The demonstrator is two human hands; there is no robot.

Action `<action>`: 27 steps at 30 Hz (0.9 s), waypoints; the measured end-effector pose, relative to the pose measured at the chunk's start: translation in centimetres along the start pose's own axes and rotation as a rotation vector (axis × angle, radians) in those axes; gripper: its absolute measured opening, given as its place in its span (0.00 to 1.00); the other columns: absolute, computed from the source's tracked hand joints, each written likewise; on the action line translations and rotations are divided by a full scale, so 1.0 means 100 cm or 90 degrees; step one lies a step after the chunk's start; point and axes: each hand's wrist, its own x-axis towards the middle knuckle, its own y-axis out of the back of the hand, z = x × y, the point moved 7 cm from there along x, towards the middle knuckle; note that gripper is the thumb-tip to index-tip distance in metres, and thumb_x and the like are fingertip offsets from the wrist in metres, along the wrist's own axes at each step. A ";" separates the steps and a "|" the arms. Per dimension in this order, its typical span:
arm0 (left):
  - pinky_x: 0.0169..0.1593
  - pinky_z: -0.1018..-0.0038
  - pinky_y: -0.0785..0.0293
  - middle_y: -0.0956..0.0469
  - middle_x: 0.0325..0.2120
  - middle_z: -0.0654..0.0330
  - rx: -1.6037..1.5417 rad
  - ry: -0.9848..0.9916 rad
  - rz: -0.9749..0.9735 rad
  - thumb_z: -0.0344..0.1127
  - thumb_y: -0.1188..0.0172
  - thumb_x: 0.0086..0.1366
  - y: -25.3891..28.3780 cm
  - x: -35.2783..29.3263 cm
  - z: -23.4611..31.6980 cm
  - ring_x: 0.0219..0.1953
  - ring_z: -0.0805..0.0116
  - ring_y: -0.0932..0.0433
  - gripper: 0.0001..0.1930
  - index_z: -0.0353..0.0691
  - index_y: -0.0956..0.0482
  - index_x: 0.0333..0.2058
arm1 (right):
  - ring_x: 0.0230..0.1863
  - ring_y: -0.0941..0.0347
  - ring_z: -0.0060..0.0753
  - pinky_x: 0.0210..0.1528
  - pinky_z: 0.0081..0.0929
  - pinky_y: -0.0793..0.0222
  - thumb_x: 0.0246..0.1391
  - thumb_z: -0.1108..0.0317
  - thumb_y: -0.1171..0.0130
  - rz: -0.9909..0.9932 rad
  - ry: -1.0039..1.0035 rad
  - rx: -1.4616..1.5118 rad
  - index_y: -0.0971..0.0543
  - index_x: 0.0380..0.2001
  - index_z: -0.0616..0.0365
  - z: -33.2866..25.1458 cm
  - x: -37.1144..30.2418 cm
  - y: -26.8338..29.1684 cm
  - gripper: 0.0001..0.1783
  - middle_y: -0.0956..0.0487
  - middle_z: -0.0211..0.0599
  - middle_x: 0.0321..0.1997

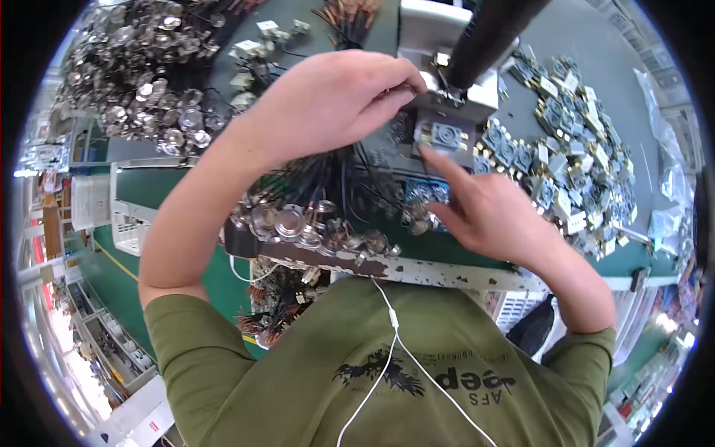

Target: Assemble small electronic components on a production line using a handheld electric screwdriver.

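Note:
My left hand reaches over the bench to the small bench machine. Its thumb and fingers are pinched together beside the machine's head; what they hold, if anything, is hidden. A grey component with a round centre and brass-coloured ends lies on the plate just in front of the machine. My right hand has its index fingertip at that component's near edge. Its thumb is spread away, near a small blue piece, and I see nothing gripped. Black wires with round metal discs lie between my arms.
A large heap of metal discs on wires covers the far left. Many grey and white components are piled at the right. A dark post rises by the machine. The bench's worn front edge runs close to my body.

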 end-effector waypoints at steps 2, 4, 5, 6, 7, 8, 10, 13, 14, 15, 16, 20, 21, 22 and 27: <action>0.43 0.64 0.23 0.20 0.34 0.54 -0.002 -0.052 0.004 0.32 0.40 0.69 -0.010 0.011 0.004 0.38 0.53 0.19 0.10 0.39 0.19 0.47 | 0.32 0.22 0.53 0.35 0.46 0.27 0.58 0.68 0.35 -0.012 -0.017 0.072 0.36 0.70 0.58 0.008 -0.009 -0.017 0.38 0.21 0.45 0.28; 0.43 0.63 0.23 0.20 0.35 0.55 0.010 -0.106 -0.009 0.33 0.40 0.68 -0.025 0.017 0.008 0.40 0.53 0.18 0.09 0.39 0.20 0.45 | 0.32 0.22 0.54 0.34 0.46 0.26 0.59 0.69 0.36 0.036 0.021 0.076 0.36 0.70 0.58 0.011 -0.011 -0.022 0.37 0.21 0.46 0.29; 0.43 0.63 0.23 0.20 0.35 0.55 -0.004 -0.106 -0.013 0.33 0.40 0.68 -0.032 0.018 0.012 0.40 0.53 0.18 0.09 0.39 0.20 0.45 | 0.31 0.22 0.54 0.34 0.46 0.26 0.60 0.70 0.37 0.092 0.075 0.076 0.36 0.71 0.58 0.006 -0.014 -0.019 0.36 0.22 0.47 0.31; 0.43 0.63 0.23 0.20 0.35 0.55 -0.012 -0.071 -0.053 0.33 0.40 0.68 -0.042 0.023 0.009 0.40 0.53 0.19 0.08 0.39 0.20 0.44 | 0.34 0.21 0.53 0.36 0.45 0.25 0.62 0.71 0.39 0.052 -0.003 0.067 0.29 0.66 0.59 0.008 -0.015 -0.021 0.29 0.20 0.48 0.35; 0.43 0.63 0.23 0.20 0.35 0.56 -0.017 -0.035 -0.094 0.32 0.40 0.68 -0.051 0.026 0.005 0.40 0.53 0.19 0.07 0.39 0.21 0.43 | 0.34 0.21 0.53 0.36 0.45 0.25 0.62 0.71 0.39 0.052 -0.013 0.069 0.29 0.66 0.59 0.011 -0.018 -0.027 0.29 0.20 0.48 0.35; 0.44 0.59 0.22 0.18 0.36 0.54 -0.015 -0.081 -0.091 0.35 0.40 0.68 -0.056 0.029 0.005 0.41 0.51 0.18 0.08 0.39 0.22 0.42 | 0.35 0.20 0.53 0.37 0.44 0.24 0.62 0.71 0.38 0.092 -0.021 0.089 0.26 0.62 0.60 0.017 -0.021 -0.031 0.25 0.19 0.48 0.37; 0.43 0.59 0.22 0.18 0.34 0.54 -0.016 -0.079 -0.095 0.35 0.41 0.68 -0.067 0.032 0.006 0.40 0.51 0.18 0.08 0.38 0.22 0.41 | 0.40 0.19 0.53 0.40 0.40 0.22 0.61 0.72 0.37 0.124 -0.013 0.162 0.20 0.50 0.62 0.018 -0.026 -0.034 0.15 0.18 0.48 0.42; 0.40 0.59 0.23 0.18 0.32 0.55 0.016 -0.073 -0.124 0.34 0.41 0.66 -0.080 0.036 0.007 0.38 0.51 0.18 0.07 0.38 0.22 0.39 | 0.41 0.19 0.53 0.41 0.40 0.22 0.60 0.74 0.36 0.157 0.023 0.218 0.20 0.48 0.63 0.017 -0.028 -0.043 0.13 0.18 0.47 0.42; 0.39 0.59 0.23 0.18 0.31 0.55 0.046 -0.065 -0.149 0.33 0.42 0.65 -0.084 0.037 0.007 0.37 0.51 0.17 0.06 0.38 0.23 0.37 | 0.42 0.19 0.53 0.42 0.41 0.22 0.59 0.74 0.36 0.163 0.009 0.233 0.20 0.46 0.63 0.017 -0.027 -0.040 0.12 0.18 0.47 0.42; 0.39 0.59 0.23 0.18 0.31 0.55 0.045 -0.069 -0.154 0.33 0.42 0.65 -0.086 0.037 0.009 0.37 0.51 0.17 0.06 0.38 0.23 0.37 | 0.42 0.19 0.53 0.42 0.41 0.22 0.59 0.74 0.36 0.167 0.005 0.237 0.20 0.46 0.63 0.018 -0.028 -0.040 0.12 0.18 0.47 0.42; 0.38 0.59 0.23 0.18 0.30 0.56 0.068 -0.066 -0.160 0.32 0.42 0.64 -0.087 0.036 0.009 0.36 0.52 0.17 0.05 0.39 0.23 0.36 | 0.42 0.19 0.52 0.42 0.41 0.22 0.59 0.74 0.36 0.189 0.036 0.229 0.20 0.46 0.63 0.016 -0.029 -0.036 0.12 0.18 0.47 0.42; 0.37 0.60 0.22 0.19 0.27 0.57 0.134 -0.082 -0.165 0.29 0.42 0.59 -0.089 0.035 0.011 0.35 0.54 0.17 0.04 0.40 0.23 0.33 | 0.41 0.18 0.50 0.41 0.39 0.21 0.60 0.73 0.37 0.151 0.031 0.258 0.19 0.47 0.63 0.018 -0.028 -0.038 0.12 0.17 0.45 0.42; 0.37 0.60 0.22 0.19 0.27 0.57 0.134 -0.085 -0.164 0.29 0.42 0.59 -0.087 0.035 0.012 0.35 0.54 0.17 0.04 0.40 0.23 0.33 | 0.41 0.18 0.50 0.41 0.39 0.21 0.60 0.73 0.37 0.153 0.030 0.257 0.19 0.47 0.63 0.017 -0.029 -0.035 0.12 0.17 0.45 0.42; 0.37 0.60 0.22 0.19 0.27 0.57 0.139 -0.092 -0.162 0.29 0.42 0.58 -0.086 0.034 0.014 0.35 0.54 0.17 0.04 0.41 0.23 0.33 | 0.41 0.18 0.50 0.41 0.39 0.21 0.60 0.73 0.37 0.140 0.020 0.271 0.19 0.47 0.63 0.015 -0.029 -0.035 0.12 0.17 0.45 0.41; 0.37 0.60 0.22 0.20 0.29 0.58 0.157 -0.098 -0.163 0.31 0.41 0.61 -0.085 0.036 0.017 0.35 0.54 0.17 0.03 0.41 0.23 0.32 | 0.39 0.18 0.49 0.41 0.39 0.21 0.60 0.72 0.36 0.129 0.019 0.280 0.19 0.48 0.62 0.016 -0.031 -0.032 0.14 0.16 0.44 0.39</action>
